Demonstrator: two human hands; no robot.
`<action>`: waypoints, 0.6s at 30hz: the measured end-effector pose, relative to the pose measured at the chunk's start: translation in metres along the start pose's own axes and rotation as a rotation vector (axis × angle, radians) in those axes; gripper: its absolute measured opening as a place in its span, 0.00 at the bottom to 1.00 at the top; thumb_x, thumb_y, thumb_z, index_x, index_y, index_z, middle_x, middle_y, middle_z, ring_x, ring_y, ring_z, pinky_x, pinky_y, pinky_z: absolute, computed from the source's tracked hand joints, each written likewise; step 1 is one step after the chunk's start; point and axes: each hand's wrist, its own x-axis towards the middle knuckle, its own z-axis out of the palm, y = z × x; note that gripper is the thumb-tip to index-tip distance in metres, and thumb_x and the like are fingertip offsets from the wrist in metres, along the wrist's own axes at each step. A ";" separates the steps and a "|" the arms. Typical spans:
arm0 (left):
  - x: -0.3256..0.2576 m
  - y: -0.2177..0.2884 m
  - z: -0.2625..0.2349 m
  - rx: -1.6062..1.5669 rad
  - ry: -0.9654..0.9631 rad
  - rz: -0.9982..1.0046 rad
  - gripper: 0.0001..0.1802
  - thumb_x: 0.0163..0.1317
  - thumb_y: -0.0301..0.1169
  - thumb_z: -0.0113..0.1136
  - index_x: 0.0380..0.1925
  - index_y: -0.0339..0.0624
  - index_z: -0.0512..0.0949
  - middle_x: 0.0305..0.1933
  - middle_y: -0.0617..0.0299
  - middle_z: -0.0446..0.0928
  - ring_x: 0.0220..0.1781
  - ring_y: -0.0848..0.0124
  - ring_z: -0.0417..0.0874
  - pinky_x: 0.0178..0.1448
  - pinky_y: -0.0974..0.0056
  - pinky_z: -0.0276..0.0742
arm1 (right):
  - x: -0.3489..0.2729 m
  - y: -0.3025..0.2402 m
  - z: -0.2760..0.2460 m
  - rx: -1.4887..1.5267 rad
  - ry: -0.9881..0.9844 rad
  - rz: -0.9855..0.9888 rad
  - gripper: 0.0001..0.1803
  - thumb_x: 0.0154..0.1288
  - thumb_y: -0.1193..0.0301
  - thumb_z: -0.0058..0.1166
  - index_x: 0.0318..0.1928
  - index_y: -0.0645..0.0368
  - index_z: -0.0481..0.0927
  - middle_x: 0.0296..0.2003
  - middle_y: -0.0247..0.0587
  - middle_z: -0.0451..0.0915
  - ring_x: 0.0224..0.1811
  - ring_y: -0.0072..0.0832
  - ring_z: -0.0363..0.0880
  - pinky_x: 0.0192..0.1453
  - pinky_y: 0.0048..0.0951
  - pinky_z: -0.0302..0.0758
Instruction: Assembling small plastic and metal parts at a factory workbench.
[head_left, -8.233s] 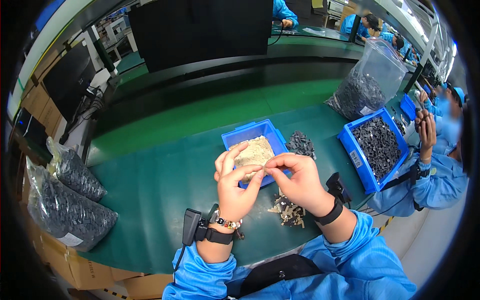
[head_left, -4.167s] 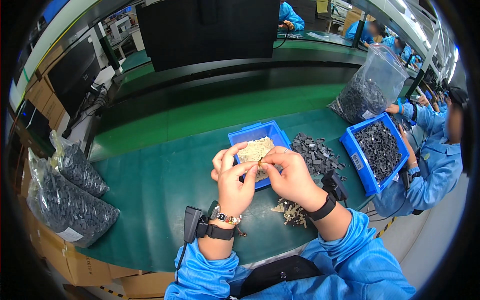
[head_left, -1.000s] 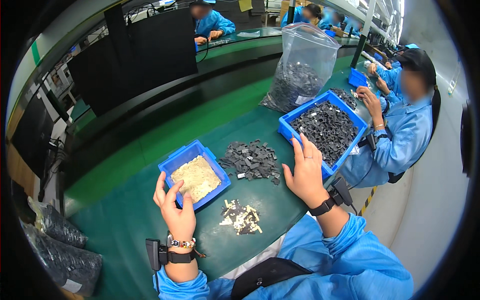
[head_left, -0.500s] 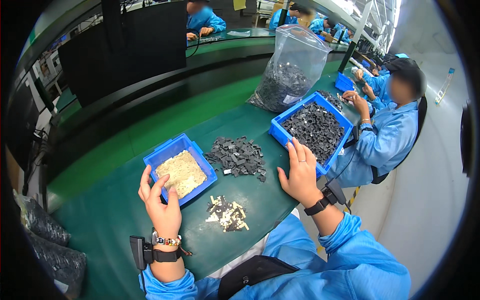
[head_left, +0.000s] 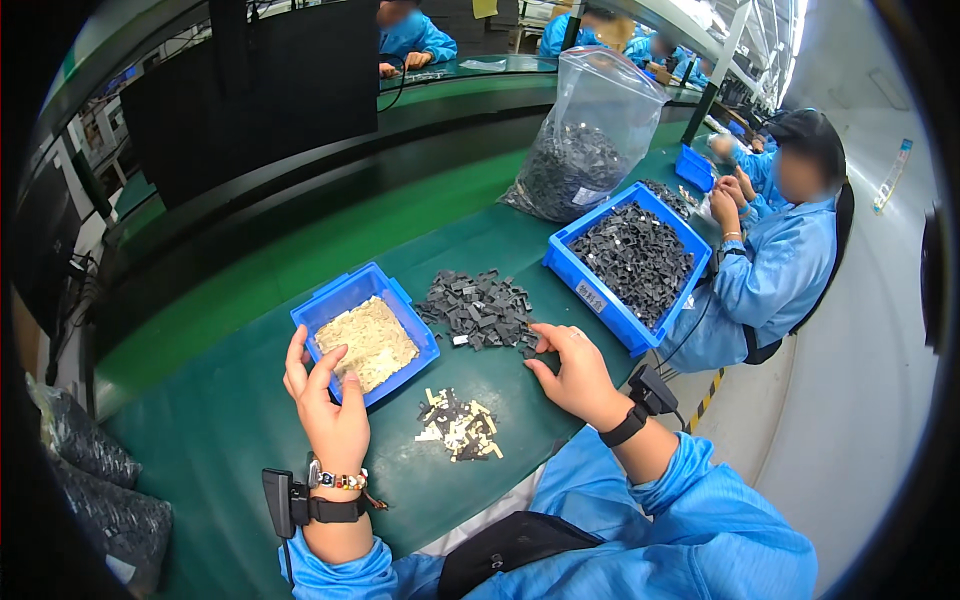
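Loose heap of small dark grey parts (head_left: 478, 308) lying on the green work surface (head_left: 230, 440), between a small blue bin (head_left: 352, 300) on its left and a larger blue bin (head_left: 600, 298) on its right. The right hand (head_left: 572, 368) rests palm down at the near right edge of this heap, fingers spread and open, the fingertips (head_left: 541, 343) touching or just beside the outermost pieces; no part is seen gripped. The left hand (head_left: 328, 405) is raised in front of the small blue bin, which holds pale beige pieces; its fingers are loosely curled and parted, and whether they pinch anything cannot be told. Between the two hands, nearer the body, lies a small cluster of mixed beige and dark pieces (head_left: 458, 425). The larger blue bin is filled with dark parts like those of the heap. Behind it stands a clear plastic bag (head_left: 590, 135) of dark parts. A co-worker in a blue coat (head_left: 775, 270) sits at the right. Dark filled bags (head_left: 95, 480) lie at the far left edge.
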 end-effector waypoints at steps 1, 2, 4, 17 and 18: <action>0.000 0.000 0.000 0.002 0.000 0.001 0.17 0.56 0.20 0.56 0.46 0.40 0.80 0.72 0.51 0.62 0.73 0.53 0.62 0.75 0.53 0.56 | 0.002 -0.001 0.000 0.018 -0.012 0.026 0.26 0.51 0.77 0.66 0.53 0.60 0.75 0.35 0.41 0.78 0.40 0.40 0.76 0.45 0.37 0.73; -0.001 -0.001 0.000 0.006 0.003 0.006 0.17 0.55 0.20 0.57 0.46 0.40 0.80 0.72 0.51 0.62 0.72 0.53 0.62 0.74 0.53 0.56 | 0.002 -0.001 0.000 0.036 -0.023 0.053 0.26 0.52 0.77 0.65 0.54 0.60 0.75 0.35 0.40 0.78 0.40 0.41 0.76 0.46 0.38 0.73; -0.001 -0.001 0.001 0.008 0.005 0.018 0.17 0.55 0.20 0.57 0.46 0.40 0.80 0.72 0.51 0.62 0.72 0.53 0.63 0.74 0.53 0.57 | 0.004 0.000 0.001 0.047 -0.046 0.052 0.27 0.52 0.77 0.65 0.54 0.61 0.74 0.35 0.40 0.78 0.40 0.41 0.76 0.46 0.38 0.73; 0.006 0.009 0.002 0.308 0.124 0.262 0.17 0.51 0.21 0.59 0.43 0.40 0.79 0.65 0.53 0.71 0.67 0.50 0.62 0.70 0.47 0.56 | 0.057 -0.072 -0.004 0.583 -0.088 -0.165 0.33 0.56 0.79 0.63 0.63 0.62 0.68 0.38 0.42 0.80 0.43 0.36 0.79 0.51 0.35 0.75; 0.007 0.011 0.001 0.271 0.134 0.310 0.17 0.49 0.22 0.61 0.42 0.40 0.80 0.62 0.54 0.74 0.64 0.50 0.64 0.68 0.48 0.57 | 0.069 -0.084 -0.003 0.612 -0.126 -0.217 0.33 0.56 0.78 0.62 0.63 0.62 0.68 0.37 0.43 0.80 0.43 0.38 0.79 0.50 0.36 0.75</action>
